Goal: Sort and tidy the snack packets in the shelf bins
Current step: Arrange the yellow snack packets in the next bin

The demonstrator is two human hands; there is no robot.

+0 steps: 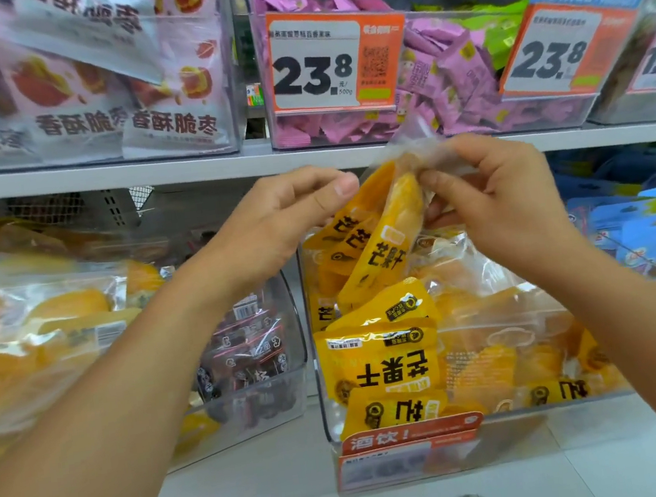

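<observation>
Both hands held yellow packets [383, 237] above the clear bin [505, 424]. Left hand [273, 222] pinched one; right hand [493, 195] gripped another's top.

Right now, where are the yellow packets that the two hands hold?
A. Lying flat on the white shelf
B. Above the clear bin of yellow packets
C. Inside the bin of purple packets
B: the left hand and right hand hold the yellow packets up over the clear bin of the same packets.
</observation>
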